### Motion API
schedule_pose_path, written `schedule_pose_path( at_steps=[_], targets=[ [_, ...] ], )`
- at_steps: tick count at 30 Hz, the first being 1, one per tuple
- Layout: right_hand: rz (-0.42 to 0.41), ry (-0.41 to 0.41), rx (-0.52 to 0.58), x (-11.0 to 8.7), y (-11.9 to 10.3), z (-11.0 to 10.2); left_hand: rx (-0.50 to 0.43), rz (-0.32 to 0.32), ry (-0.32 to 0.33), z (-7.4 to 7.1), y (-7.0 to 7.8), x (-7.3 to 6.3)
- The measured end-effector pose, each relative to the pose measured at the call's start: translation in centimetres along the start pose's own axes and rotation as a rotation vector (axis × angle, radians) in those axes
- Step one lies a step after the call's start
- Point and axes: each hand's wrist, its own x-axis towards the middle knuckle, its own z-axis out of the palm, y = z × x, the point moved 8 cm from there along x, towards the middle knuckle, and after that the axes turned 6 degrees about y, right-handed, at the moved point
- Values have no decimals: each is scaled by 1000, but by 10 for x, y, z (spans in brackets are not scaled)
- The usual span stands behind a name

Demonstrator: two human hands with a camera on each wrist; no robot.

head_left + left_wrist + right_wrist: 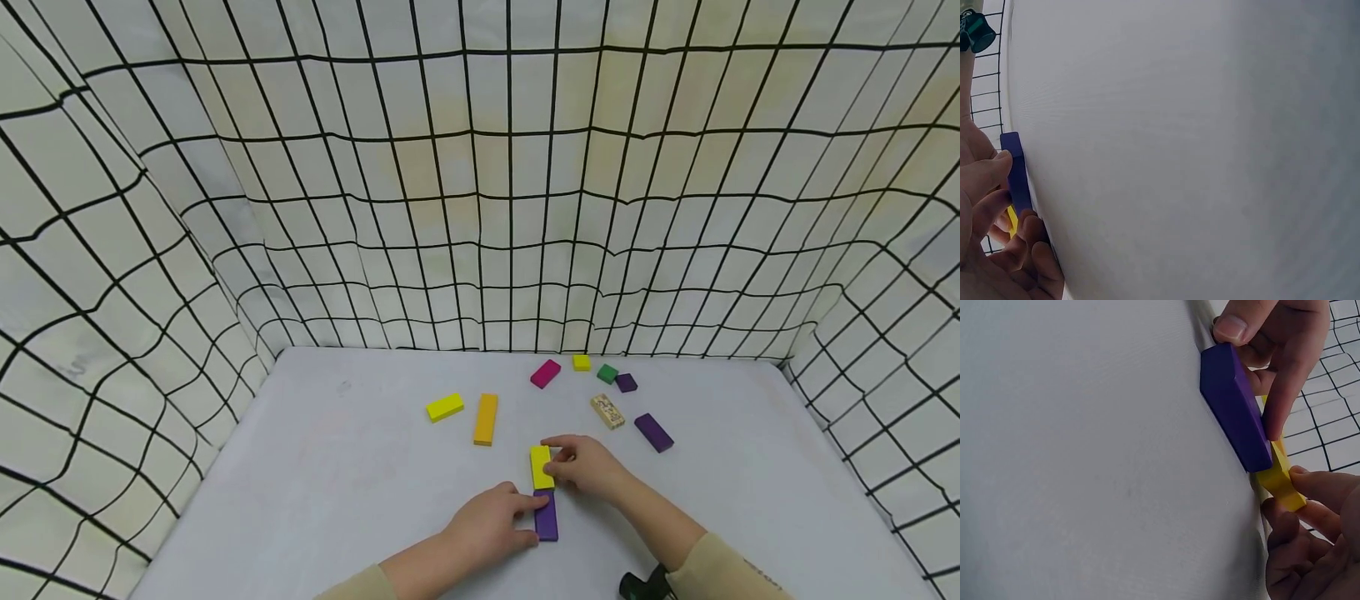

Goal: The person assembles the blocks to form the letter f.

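Note:
A purple block and a yellow block lie end to end on the white table, the yellow one farther away. My left hand holds the purple block, thumb at its near end and index finger over its far part. With thumb and index finger, my right hand pinches the yellow block, the index finger reaching its far end. From the left wrist, the purple block shows beside the left fingers, which hide most of the yellow block.
Beyond the hands lie an orange block, a yellow block, a pink block, a patterned beige block and a purple block. Small yellow, green and dark purple pieces sit farther back. Black netting encloses the table.

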Motion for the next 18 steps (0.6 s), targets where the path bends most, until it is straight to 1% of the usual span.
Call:
schedule_pose_path(
  at_steps=[10,18],
  targets=[
    [-10,-2,-15,-2,4,2,13,-1,-1,-2,3,-2],
    [-37,-45,-62,-5,2,3,13,24,2,1,3,-4]
  ],
)
